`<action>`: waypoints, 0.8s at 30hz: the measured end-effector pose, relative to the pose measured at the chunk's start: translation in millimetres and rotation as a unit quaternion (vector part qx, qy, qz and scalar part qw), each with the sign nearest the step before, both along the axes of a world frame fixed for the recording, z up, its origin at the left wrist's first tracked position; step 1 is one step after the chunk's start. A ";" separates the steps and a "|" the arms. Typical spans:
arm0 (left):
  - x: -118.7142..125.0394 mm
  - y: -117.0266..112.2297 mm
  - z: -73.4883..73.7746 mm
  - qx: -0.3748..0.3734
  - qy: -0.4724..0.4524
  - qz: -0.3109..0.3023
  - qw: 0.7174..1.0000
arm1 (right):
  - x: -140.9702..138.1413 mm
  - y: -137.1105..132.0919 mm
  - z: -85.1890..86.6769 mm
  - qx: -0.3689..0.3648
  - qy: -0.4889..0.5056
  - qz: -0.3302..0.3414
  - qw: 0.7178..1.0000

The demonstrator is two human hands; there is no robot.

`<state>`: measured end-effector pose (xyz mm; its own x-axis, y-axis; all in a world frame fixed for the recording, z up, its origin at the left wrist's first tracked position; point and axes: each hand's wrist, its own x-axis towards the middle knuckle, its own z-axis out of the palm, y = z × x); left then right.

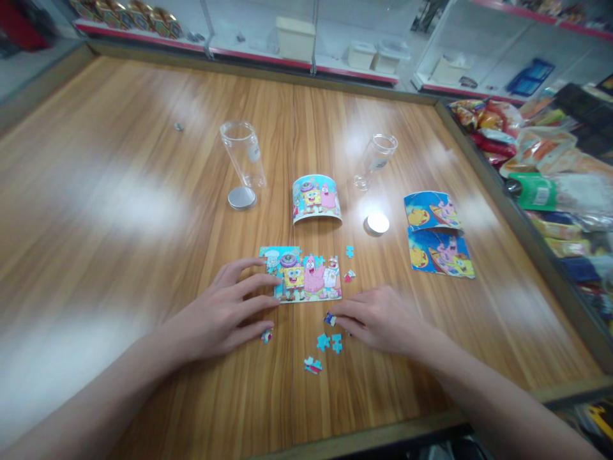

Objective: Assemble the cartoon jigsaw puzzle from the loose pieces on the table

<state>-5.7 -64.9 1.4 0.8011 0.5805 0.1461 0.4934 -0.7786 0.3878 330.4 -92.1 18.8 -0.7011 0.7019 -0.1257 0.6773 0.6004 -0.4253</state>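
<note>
A partly assembled cartoon jigsaw puzzle [313, 281] lies flat on the wooden table, its upper edge ragged with gaps. My left hand [232, 306] rests with fingers spread over its left side, the fingertips on or close to the pieces. One loose piece [267, 335] sits by the little finger. Below the puzzle's right corner, my right hand [376, 316] pinches a small dark blue and white puzzle piece [329, 318] at the tabletop. Light blue loose pieces [324, 342] lie just below it, with a red and white piece [313, 365] nearer me. Two more pieces [349, 252] lie right of the puzzle.
Behind the puzzle stands a curved picture card [317, 199]. Two clear jars [244, 156] and round lids [242, 198] are farther back. Blue picture cards [438, 233] lie at the right. Packaged snacks [546, 153] border the table's right edge; shelves [297, 38] line the back.
</note>
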 end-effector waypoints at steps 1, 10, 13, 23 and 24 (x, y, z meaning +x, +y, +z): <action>0.0 0.0 0.2 -0.003 0.001 0.001 1.000 | 0.0 0.2 0.0 0.001 0.003 -0.001 1.000; 0.7 -0.2 2.9 -0.022 0.006 0.002 1.000 | 1.5 0.7 0.0 0.008 -0.006 -0.010 1.000; 1.9 -1.0 5.3 -0.026 0.001 0.006 1.000 | 1.4 1.0 -0.7 0.007 -0.020 -0.011 1.000; -2.5 1.0 15.1 -0.002 -0.016 0.012 1.000 | 3.0 1.0 -4.3 -0.002 -0.030 -0.017 0.999; -5.5 2.6 15.2 0.000 -0.010 0.025 1.000 | 3.2 0.8 -4.5 -0.002 -0.026 -0.017 1.000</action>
<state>-11.2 -62.3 16.7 0.7683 0.6194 0.1613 0.5235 -0.7531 0.3986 333.6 -91.3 14.3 -0.6694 0.7244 -0.1648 0.7186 0.5752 -0.3909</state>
